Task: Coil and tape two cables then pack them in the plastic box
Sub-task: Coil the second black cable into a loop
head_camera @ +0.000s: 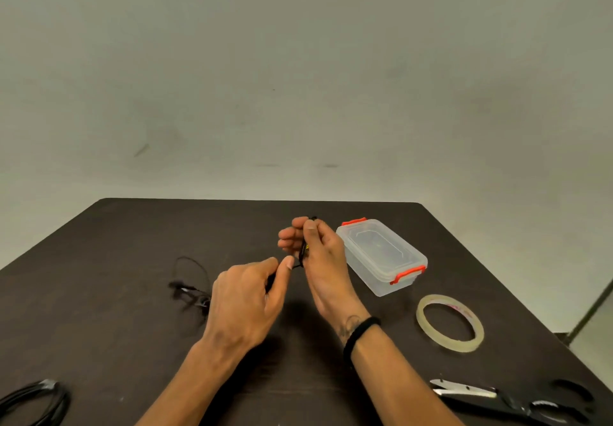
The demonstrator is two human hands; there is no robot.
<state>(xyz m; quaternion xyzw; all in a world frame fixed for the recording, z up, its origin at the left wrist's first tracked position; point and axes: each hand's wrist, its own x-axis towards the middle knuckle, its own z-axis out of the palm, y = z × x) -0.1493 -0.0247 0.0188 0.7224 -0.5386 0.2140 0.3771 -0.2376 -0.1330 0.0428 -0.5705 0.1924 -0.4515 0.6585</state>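
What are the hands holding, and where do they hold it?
The right hand grips a thin black cable around its gathered loops. The left hand pinches the cable's loose run just below them.

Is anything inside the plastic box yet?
The plastic box has its lid on, red clips at both ends. Through the clear lid no cable shows inside, though glare blurs the view. One cable is gripped by right hand and left hand.

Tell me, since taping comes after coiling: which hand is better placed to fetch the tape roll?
Probably the right hand: the tape roll lies on its side of the table. But it grips the cable, so the left hand must take over.
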